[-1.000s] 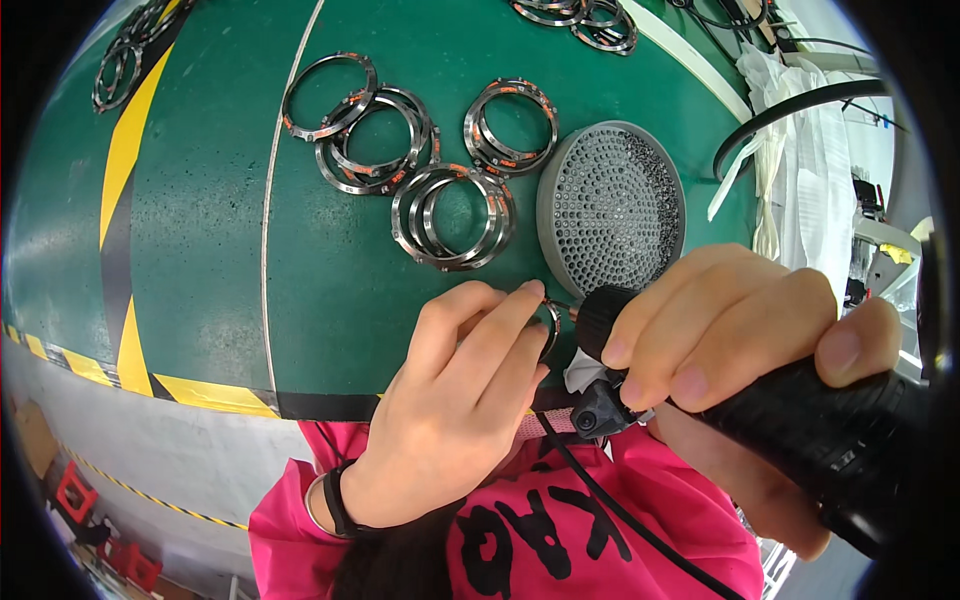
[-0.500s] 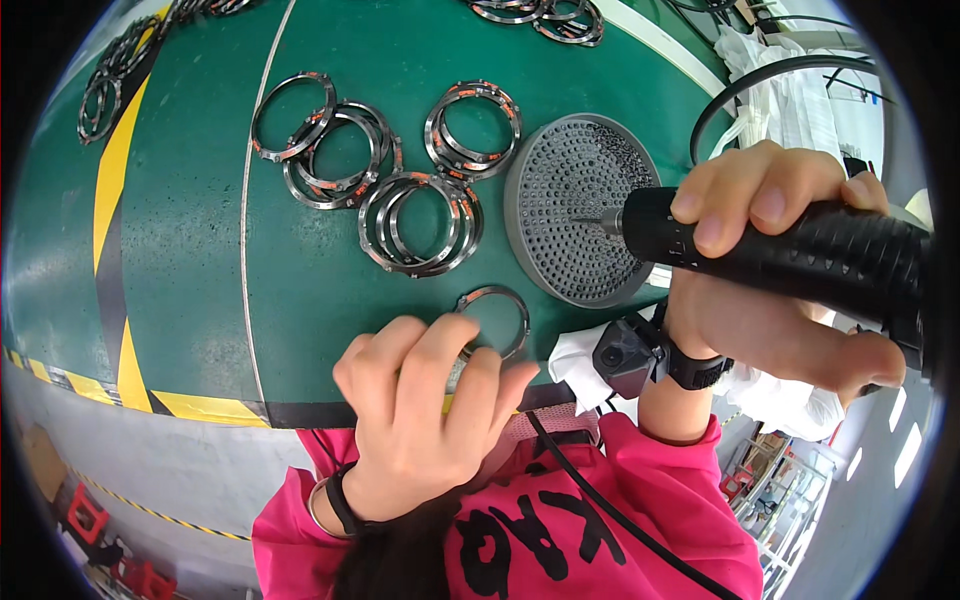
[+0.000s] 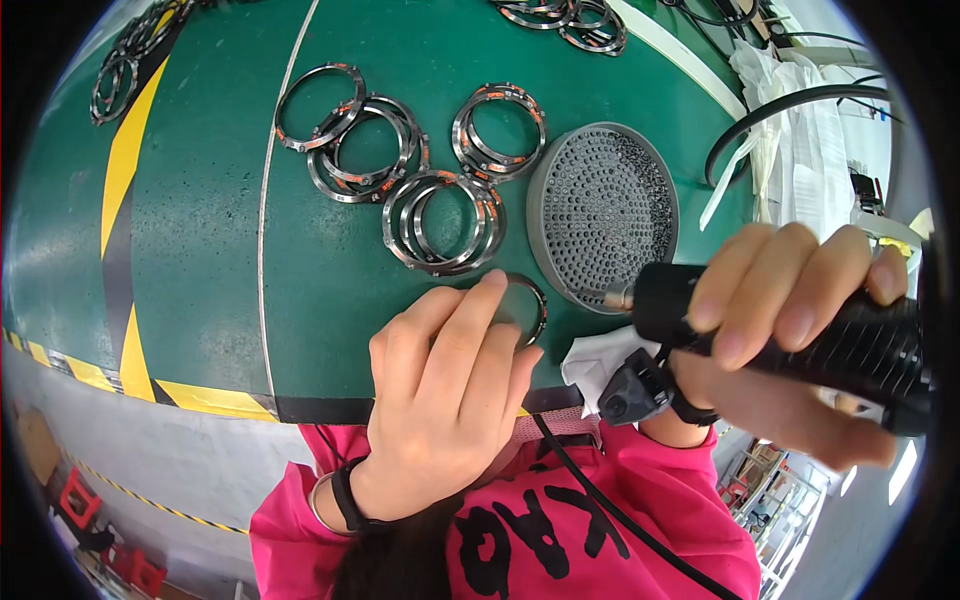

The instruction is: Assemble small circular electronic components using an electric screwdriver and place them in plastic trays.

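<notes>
Narrowly, green tabletop (image 3: 330,300) separates nearest ring (image 3: 543,308) and tray (image 3: 534,225).

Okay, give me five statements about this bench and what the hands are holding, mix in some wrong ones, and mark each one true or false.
1. The right hand grips a black tool. True.
2. The round gray tray stands to the left of the ring pile nearest it. False: it stands to the right.
3. The left hand is at a single ring near the table's front edge. True.
4. The tabletop is red. False: the tabletop is green.
5. A dark band circles the left wrist. True.
</notes>
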Action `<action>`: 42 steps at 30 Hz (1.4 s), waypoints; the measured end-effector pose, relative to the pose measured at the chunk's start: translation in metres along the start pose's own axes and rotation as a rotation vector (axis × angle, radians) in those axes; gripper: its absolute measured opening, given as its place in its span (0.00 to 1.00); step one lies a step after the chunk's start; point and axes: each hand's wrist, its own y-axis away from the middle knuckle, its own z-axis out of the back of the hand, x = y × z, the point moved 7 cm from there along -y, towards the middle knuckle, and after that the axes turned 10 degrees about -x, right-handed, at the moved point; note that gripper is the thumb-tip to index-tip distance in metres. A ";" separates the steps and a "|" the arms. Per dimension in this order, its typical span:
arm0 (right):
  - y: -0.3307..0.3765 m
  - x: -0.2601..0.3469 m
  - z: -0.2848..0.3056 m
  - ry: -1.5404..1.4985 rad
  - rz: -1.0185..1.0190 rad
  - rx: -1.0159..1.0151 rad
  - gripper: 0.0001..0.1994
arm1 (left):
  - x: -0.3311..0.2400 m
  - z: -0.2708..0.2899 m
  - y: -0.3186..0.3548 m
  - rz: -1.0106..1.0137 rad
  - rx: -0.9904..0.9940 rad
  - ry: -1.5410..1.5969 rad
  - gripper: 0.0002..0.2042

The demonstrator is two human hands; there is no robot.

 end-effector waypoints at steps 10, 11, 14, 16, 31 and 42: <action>0.007 -0.014 -0.013 -0.004 0.055 0.244 0.42 | -0.001 0.000 -0.002 0.004 -0.036 0.022 0.14; 0.008 -0.015 -0.012 -0.018 0.065 0.227 0.42 | -0.001 0.000 -0.002 0.007 -0.034 0.019 0.14; 0.008 -0.015 -0.008 -0.055 0.094 0.176 0.41 | -0.002 -0.002 -0.002 0.012 -0.044 0.038 0.14; 0.009 -0.016 -0.006 -0.082 0.114 0.143 0.41 | -0.003 -0.002 -0.002 0.011 -0.036 0.031 0.14; 0.001 -0.014 0.032 0.025 0.190 -0.078 0.44 | -0.007 -0.009 -0.004 0.017 0.039 -0.063 0.14; 0.000 -0.015 0.033 0.080 0.181 -0.030 0.45 | -0.004 -0.013 -0.001 0.034 0.067 -0.067 0.13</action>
